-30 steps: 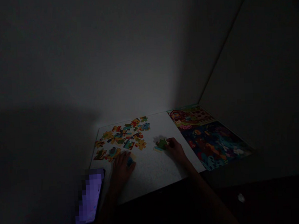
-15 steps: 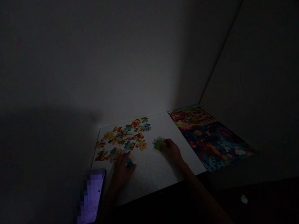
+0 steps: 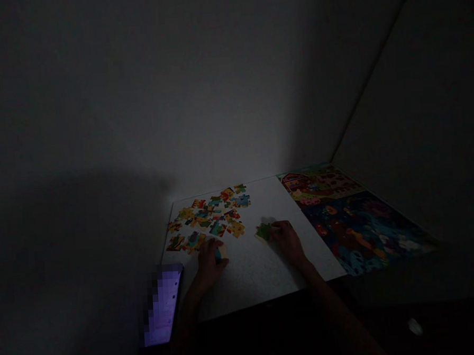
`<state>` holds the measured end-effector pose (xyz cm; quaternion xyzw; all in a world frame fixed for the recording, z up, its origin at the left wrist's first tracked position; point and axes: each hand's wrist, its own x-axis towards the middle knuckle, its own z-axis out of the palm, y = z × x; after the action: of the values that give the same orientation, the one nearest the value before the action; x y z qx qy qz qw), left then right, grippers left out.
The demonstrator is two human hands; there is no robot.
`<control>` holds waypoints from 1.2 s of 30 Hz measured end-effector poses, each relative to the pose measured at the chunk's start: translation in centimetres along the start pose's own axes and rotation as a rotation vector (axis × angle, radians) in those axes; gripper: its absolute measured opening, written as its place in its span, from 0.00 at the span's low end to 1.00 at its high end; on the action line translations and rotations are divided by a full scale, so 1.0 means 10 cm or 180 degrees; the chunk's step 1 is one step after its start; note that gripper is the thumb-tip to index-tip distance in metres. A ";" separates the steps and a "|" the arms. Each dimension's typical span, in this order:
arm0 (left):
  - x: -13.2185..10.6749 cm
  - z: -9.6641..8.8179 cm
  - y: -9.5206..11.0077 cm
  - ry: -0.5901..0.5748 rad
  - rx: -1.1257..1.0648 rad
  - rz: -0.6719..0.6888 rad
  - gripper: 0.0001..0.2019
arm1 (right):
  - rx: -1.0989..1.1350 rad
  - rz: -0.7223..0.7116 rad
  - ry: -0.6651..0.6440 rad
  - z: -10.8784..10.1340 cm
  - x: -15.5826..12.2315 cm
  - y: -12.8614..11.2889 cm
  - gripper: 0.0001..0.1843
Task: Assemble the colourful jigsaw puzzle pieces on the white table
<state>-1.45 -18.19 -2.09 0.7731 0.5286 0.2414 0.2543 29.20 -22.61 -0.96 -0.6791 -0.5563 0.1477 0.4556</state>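
Hands closed on puzzle pieces: left hand point(image 3: 210, 268) around a blue piece point(image 3: 218, 256), right hand point(image 3: 288, 242) on a green piece point(image 3: 264, 231), loose pieces point(image 3: 207, 219) far left, assembled puzzle point(image 3: 354, 224) right.

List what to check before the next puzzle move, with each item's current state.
1. Right hand touching the green jigsaw piece: ok.
2. Left hand holding the blue jigsaw piece: ok.
3. Loose jigsaw pieces apart from the left hand: cannot tell, they sit very close.
4. Printed picture uncovered by either hand: ok.
5. Lit phone apart from the left hand: ok.
6. Green piece's orientation: cannot tell, the light is too dim.
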 end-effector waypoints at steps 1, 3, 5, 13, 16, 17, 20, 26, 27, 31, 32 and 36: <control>-0.01 0.02 0.04 0.0015 -0.0095 0.0054 0.24 | 0.0022 -0.0045 0.0040 -0.01 -0.01 -0.02 0.16; -0.05 0.08 0.14 0.0019 -0.0337 0.0186 0.25 | 0.0016 -0.0182 0.0045 -0.02 -0.05 -0.07 0.15; -0.11 0.16 0.26 -0.0040 -0.0535 0.0308 0.26 | -0.0064 -0.0387 -0.0114 -0.03 -0.11 -0.13 0.13; -0.11 0.49 0.74 -0.0441 -0.0413 0.0868 0.35 | -0.0410 -0.0884 -0.0907 -0.01 -0.35 -0.34 0.15; -0.02 0.59 0.82 -0.0498 -0.0298 0.1074 0.38 | -0.0121 -0.0679 -0.0947 -0.02 -0.32 -0.34 0.10; 0.01 0.62 0.83 -0.0436 -0.0273 0.1118 0.38 | 0.0052 -0.0531 -0.0946 -0.02 -0.30 -0.33 0.10; 0.07 0.71 0.82 0.0070 -0.0142 0.0994 0.37 | 0.0659 0.0037 -0.0703 -0.06 -0.22 -0.27 0.14; 0.14 0.82 0.86 0.0434 0.0609 0.0854 0.22 | 0.1354 0.0756 0.0028 -0.06 -0.12 -0.18 0.23; 0.14 0.83 0.87 0.0436 0.0703 0.0852 0.21 | 0.1309 0.0764 -0.0016 -0.05 -0.13 -0.18 0.26; 0.11 0.80 0.91 0.0474 0.0757 0.0835 0.16 | 0.1033 0.0664 -0.0097 -0.03 -0.15 -0.19 0.28; 0.11 0.78 0.91 0.0464 0.0720 0.0852 0.15 | 0.1007 0.0672 -0.0094 -0.03 -0.16 -0.19 0.27; 0.08 0.73 0.92 0.0319 0.0547 0.1038 0.13 | 0.0946 0.0760 -0.0012 -0.03 -0.15 -0.21 0.22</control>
<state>9.87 -21.29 -1.54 0.8544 0.4270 0.2716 0.1183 27.62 -24.16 0.44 -0.6652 -0.4446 0.2826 0.5291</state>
